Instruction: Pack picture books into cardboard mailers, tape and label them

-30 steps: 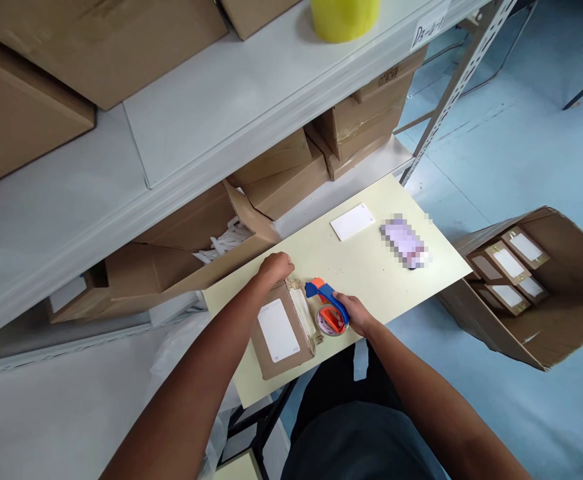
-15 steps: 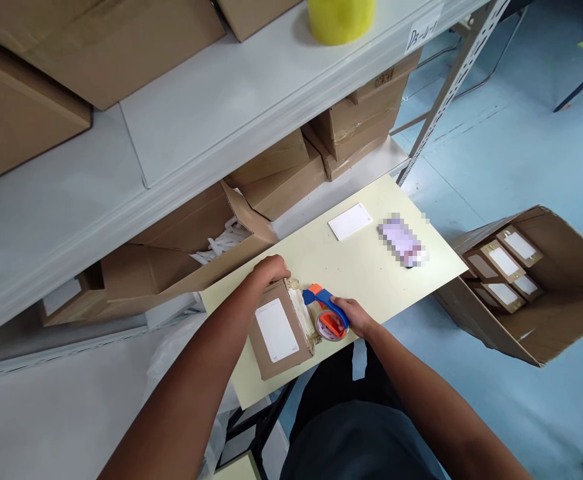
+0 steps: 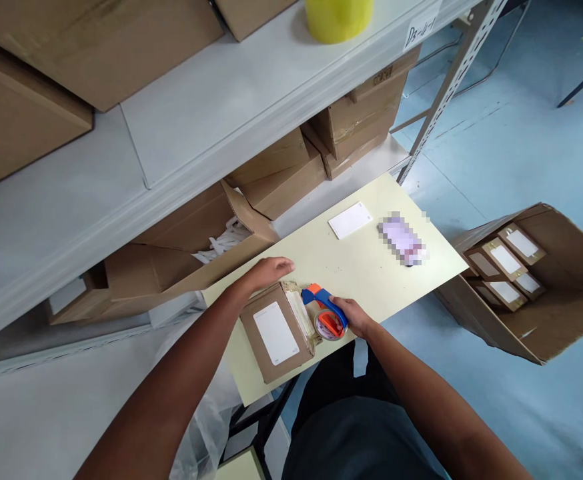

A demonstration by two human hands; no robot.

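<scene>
A small brown cardboard box (image 3: 264,343) with a white label on top lies on the pale yellow table (image 3: 331,267). My right hand (image 3: 354,315) is closed round the handle of a blue and orange tape dispenser (image 3: 329,313), which sits against the box's right end. Tape covers that end of the box. Just beyond the box's far edge is my left hand (image 3: 272,269), its fingers stretched out with nothing in them. Whether it still touches the box, I cannot tell.
A white card-like piece (image 3: 350,221) and a blurred-out purple thing (image 3: 401,239) lie on the table. To the right, a large open carton (image 3: 566,320) holds several labelled boxes. Shelving (image 3: 196,127) with cartons and a yellow tape roll (image 3: 339,17) runs along the far side.
My left hand has loosened from the box's far edge and its fingers have straightened. The box has shifted slightly left. My right hand and the tape dispenser have barely moved.
</scene>
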